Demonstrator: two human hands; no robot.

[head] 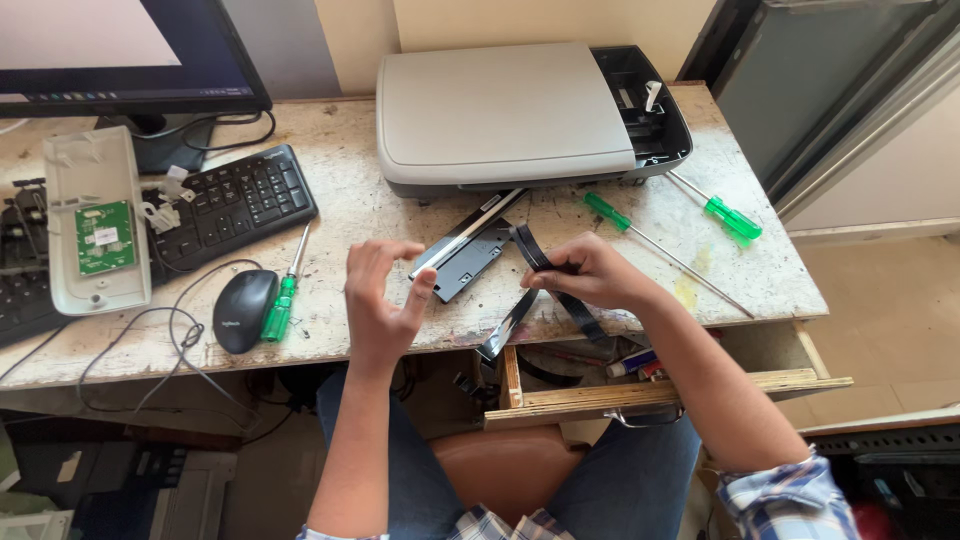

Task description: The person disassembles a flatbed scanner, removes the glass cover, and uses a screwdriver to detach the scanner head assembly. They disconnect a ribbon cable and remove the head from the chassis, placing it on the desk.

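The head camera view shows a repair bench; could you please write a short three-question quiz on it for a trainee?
1. True or false: the right hand pinches a black flat ribbon cable.
2. How many green-handled screwdrivers lie on the table?
3. Which is beside the mouse: A) a screwdriver, B) a cup, C) scissors?

Key: 1 true; 2 three; 3 A. The left hand is open and holds nothing.

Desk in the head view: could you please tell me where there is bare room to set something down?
Bare patches: between the keyboard and printer, and the front edge left of the mouse. Crowded: around the left hand and right hand holding the black ribbon strip, and the right side with two green screwdrivers.
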